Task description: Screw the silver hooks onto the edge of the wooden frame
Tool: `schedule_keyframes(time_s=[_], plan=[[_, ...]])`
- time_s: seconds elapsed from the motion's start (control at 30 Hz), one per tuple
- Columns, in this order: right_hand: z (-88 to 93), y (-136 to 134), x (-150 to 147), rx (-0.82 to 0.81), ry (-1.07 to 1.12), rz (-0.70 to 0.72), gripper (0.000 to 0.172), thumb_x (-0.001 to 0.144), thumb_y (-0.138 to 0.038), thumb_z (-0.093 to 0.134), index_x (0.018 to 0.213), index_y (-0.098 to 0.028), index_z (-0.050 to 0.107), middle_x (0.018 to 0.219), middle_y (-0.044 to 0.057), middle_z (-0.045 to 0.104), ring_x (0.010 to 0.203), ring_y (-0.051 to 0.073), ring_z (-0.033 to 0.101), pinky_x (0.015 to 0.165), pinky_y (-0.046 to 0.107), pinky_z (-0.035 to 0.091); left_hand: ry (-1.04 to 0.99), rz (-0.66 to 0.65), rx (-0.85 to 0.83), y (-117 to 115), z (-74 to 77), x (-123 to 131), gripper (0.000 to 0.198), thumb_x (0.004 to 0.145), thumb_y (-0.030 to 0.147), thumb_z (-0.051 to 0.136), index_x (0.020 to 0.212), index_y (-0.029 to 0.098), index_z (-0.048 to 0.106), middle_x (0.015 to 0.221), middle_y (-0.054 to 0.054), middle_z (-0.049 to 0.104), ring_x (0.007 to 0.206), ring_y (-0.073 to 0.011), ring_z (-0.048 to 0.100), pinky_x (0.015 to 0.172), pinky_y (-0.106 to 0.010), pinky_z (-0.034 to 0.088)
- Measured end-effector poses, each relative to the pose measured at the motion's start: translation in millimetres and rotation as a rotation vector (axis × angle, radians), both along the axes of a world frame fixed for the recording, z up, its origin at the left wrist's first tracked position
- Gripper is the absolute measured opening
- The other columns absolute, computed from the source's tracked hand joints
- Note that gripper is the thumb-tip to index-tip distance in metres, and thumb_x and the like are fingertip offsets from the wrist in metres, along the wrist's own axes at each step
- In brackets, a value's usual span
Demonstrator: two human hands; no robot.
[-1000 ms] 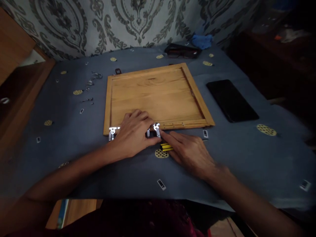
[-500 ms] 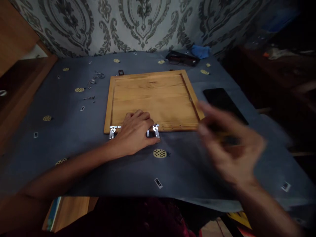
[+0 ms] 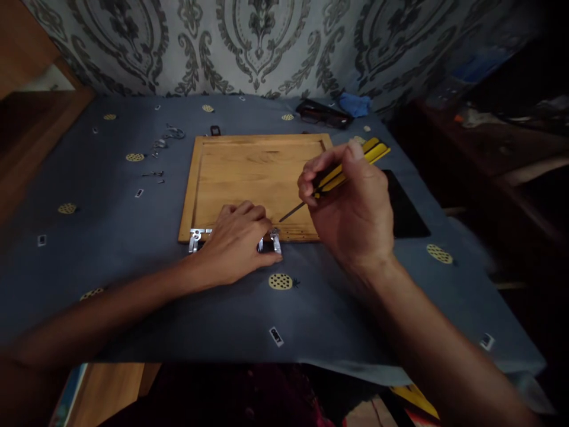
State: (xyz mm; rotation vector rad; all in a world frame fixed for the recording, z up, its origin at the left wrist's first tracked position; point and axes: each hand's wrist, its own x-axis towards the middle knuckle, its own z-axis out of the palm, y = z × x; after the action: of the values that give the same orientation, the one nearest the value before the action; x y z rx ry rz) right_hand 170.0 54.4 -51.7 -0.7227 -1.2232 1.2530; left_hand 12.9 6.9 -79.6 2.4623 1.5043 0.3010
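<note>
A framed wooden panel (image 3: 253, 172) lies on the cloth. Along its near edge is a shiny metal bracket (image 3: 195, 239), whose middle is hidden under my left hand (image 3: 242, 237). The fingers of that hand curl over the bracket and the panel edge, with the thumb at the front. In my right hand (image 3: 355, 207) is a screwdriver (image 3: 340, 175) with a yellow and black handle, held in a closed grip. Its shaft slants down to the left, and the tip is just above the bracket's right end; whether they touch, I cannot tell.
Small metal parts (image 3: 153, 173) and curved metal pieces (image 3: 173, 133) lie left of the panel. Dark glasses (image 3: 324, 112) and a blue cloth (image 3: 355, 104) are at the back. A black flat slab (image 3: 406, 207) rests at the right, partly behind my right hand. Patterned cloth (image 3: 275, 308) covers the table.
My right hand has come in from the right, bringing the screwdriver over the panel's near edge. My left hand stays on the bracket. The view has shifted slightly.
</note>
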Motion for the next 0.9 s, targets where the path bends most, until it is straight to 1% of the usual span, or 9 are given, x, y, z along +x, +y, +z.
schedule_keyframes(time_s=[0.1, 0.2, 0.27, 0.47, 0.63, 0.8, 0.9], plan=[[-6.7, -2.9, 4.3, -0.016, -0.072, -0.042, 0.033, 0.091, -0.053, 0.055, 0.076, -0.025, 0.048, 0.077, 0.0, 0.05, 0.065, 0.013, 0.049, 0.055, 0.027, 0.037, -0.011, -0.002, 0.005, -0.3, -0.7, 0.1, 0.037, 0.083, 0.049, 0.08, 0.099, 0.017, 0.071, 0.103, -0.006, 0.069, 0.106, -0.0293, 0.058, 0.089, -0.043, 0.041], [-8.7, -6.5, 9.0, -0.007, -0.162, -0.076, 0.028, 0.095, -0.047, 0.044, 0.077, -0.025, 0.044, 0.081, 0.003, 0.052, 0.067, 0.016, 0.052, 0.057, 0.029, 0.041, -0.014, -0.007, 0.011, -0.4, -1.4, -0.1, 0.035, 0.082, 0.048, 0.08, 0.095, 0.017, 0.071, 0.101, -0.006, 0.068, 0.105, -0.0289, 0.058, 0.088, -0.043, 0.041], [-9.1, -7.8, 10.0, -0.004, -0.195, -0.07, 0.025, 0.096, -0.044, 0.042, 0.078, -0.026, 0.043, 0.083, 0.004, 0.053, 0.069, 0.018, 0.053, 0.059, 0.031, 0.042, -0.02, -0.007, 0.013, -0.2, -1.6, -0.2, 0.033, 0.082, 0.047, 0.081, 0.095, 0.018, 0.071, 0.1, -0.006, 0.068, 0.105, -0.0287, 0.058, 0.088, -0.042, 0.041], [-9.6, -8.5, 6.5, -0.025, -0.121, -0.038, 0.024, 0.094, -0.042, 0.043, 0.077, -0.026, 0.046, 0.08, 0.003, 0.05, 0.068, 0.017, 0.049, 0.057, 0.03, 0.038, -0.002, 0.0, -0.006, 0.7, 0.1, 0.5, 0.033, 0.082, 0.047, 0.08, 0.096, 0.018, 0.071, 0.102, -0.006, 0.069, 0.106, -0.0293, 0.058, 0.088, -0.042, 0.041], [-12.9, -8.4, 5.3, -0.008, -0.122, -0.011, 0.022, 0.095, -0.038, 0.042, 0.079, -0.025, 0.048, 0.081, 0.003, 0.049, 0.069, 0.017, 0.05, 0.058, 0.03, 0.039, 0.003, 0.004, -0.036, 1.0, 2.4, 1.5, 0.035, 0.083, 0.047, 0.08, 0.1, 0.018, 0.072, 0.103, -0.006, 0.068, 0.107, -0.0298, 0.058, 0.089, -0.043, 0.041], [-16.8, -7.5, 5.4, 0.02, -0.199, -0.013, 0.025, 0.096, -0.047, 0.04, 0.082, -0.026, 0.045, 0.083, 0.003, 0.049, 0.07, 0.018, 0.052, 0.06, 0.031, 0.04, 0.011, 0.001, -0.039, 1.4, 2.8, 1.7, 0.037, 0.083, 0.048, 0.08, 0.1, 0.017, 0.072, 0.103, -0.007, 0.069, 0.106, -0.0303, 0.058, 0.089, -0.043, 0.041], [-17.7, -8.1, 5.3, 0.026, -0.139, 0.018, 0.025, 0.096, -0.046, 0.044, 0.082, -0.025, 0.048, 0.081, 0.003, 0.051, 0.068, 0.017, 0.052, 0.058, 0.03, 0.04, 0.015, -0.005, -0.034, 1.2, 2.5, 1.6, 0.038, 0.083, 0.049, 0.08, 0.102, 0.017, 0.072, 0.104, -0.007, 0.069, 0.106, -0.0301, 0.057, 0.089, -0.043, 0.041]])
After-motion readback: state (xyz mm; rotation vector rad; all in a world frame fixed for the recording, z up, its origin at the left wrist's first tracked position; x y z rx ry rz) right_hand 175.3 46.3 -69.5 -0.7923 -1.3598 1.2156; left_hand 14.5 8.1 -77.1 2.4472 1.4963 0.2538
